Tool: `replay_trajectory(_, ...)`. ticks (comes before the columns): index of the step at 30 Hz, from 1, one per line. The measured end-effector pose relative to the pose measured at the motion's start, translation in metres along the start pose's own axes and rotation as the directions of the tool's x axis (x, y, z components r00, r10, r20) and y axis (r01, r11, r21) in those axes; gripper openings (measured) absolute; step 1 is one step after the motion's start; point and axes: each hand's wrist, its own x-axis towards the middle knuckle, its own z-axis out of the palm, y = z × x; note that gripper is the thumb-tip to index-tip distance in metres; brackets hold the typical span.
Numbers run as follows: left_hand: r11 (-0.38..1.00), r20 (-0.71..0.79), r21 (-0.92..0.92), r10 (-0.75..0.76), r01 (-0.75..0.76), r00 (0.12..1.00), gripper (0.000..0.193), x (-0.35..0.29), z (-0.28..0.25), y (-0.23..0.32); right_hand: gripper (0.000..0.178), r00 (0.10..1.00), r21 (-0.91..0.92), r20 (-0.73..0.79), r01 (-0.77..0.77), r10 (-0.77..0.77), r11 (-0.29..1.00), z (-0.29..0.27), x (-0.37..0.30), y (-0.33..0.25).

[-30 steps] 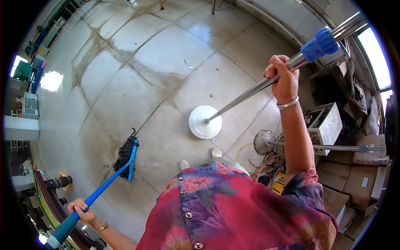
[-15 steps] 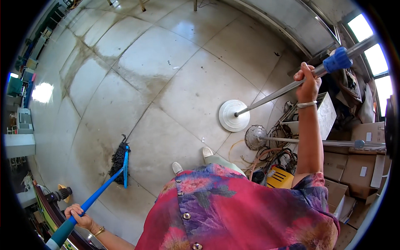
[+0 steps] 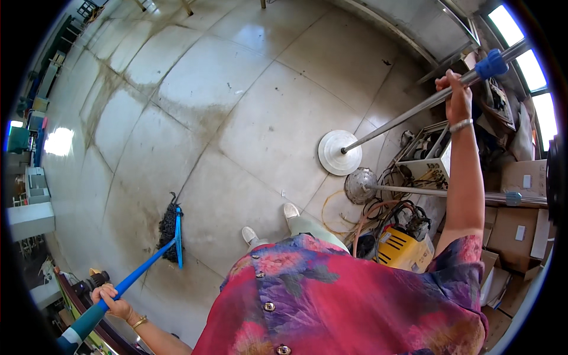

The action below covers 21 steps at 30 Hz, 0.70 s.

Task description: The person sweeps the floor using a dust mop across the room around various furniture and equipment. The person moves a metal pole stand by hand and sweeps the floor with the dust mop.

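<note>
My left hand is closed around the blue handle of a mop, at the lower left. Its black, shaggy head rests on the tiled floor, with a blue frame along one side. At the upper right my right hand grips a metal pole stand just below its blue collar. The pole slants down to a round white base on the floor. Beside that base is a second stand's dirty, rounded base, its pole passing behind my right forearm.
Tangled cables and hoses lie to my right, around a yellow machine and a white metal box. Cardboard boxes are stacked along the right side. Tables and equipment line the far left. Dark stains mark the floor tiles.
My right hand has moved right and slightly farther away, and the stand's white base has shifted right with it. The mop has hardly moved. More of the white box and yellow machine shows.
</note>
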Motion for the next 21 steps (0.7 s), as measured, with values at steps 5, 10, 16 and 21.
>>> replay_trajectory(5, 0.998, 0.034, 0.047, 0.028, -0.030, 0.999, 0.012, -0.017, 0.005, 0.005, 0.014, 0.987, 0.196, 0.152, -0.076, 0.047, 0.978, -0.008, 0.039, 0.009)
replay_trajectory(10, 0.997, 0.024, 0.071, 0.030, -0.031, 0.999, 0.011, -0.027, -0.001, 0.009, 0.015, 0.921, 0.168, 0.388, -0.038, -0.031, 0.985, 0.065, 0.028, 0.002)
replay_trajectory(16, 0.997, -0.003, 0.041, 0.061, -0.061, 0.998, 0.010, -0.043, -0.009, 0.009, 0.013, 0.963, 0.251, 0.257, 0.020, -0.086, 0.968, 0.015, 0.068, 0.031)
replay_trajectory(21, 0.999, -0.016, -0.013, 0.049, -0.050, 0.999, 0.011, -0.057, -0.030, 0.005, 0.014, 0.975, -0.030, -0.217, -0.051, 0.043, 0.998, -0.082, 0.102, 0.061)
